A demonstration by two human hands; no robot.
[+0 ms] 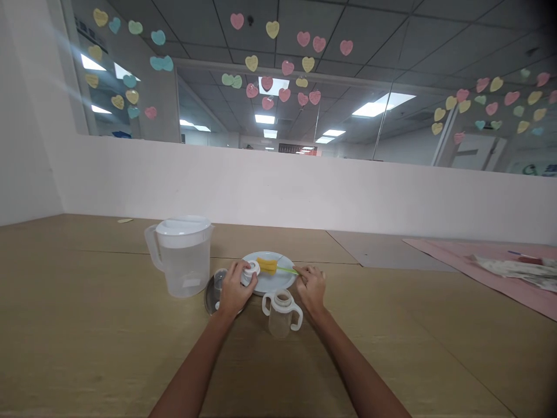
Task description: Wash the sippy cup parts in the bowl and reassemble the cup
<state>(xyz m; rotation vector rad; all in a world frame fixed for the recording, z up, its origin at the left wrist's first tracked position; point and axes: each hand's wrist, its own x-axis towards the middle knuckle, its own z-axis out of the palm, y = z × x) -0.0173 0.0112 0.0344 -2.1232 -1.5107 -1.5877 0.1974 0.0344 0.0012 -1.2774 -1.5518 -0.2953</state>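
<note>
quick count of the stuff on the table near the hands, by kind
pitcher with lid: 1
white plate: 1
yellow sponge brush with green handle: 1, lying on the plate, right hand at its handle
two-handled baby bottle: 1
small white ring cap: 1, in the left hand
clear dome cover: 1
total: 6

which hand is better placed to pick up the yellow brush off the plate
Right. The right hand already rests at the brush's green handle on the plate; the left hand is busy gripping a small white cap.
</note>
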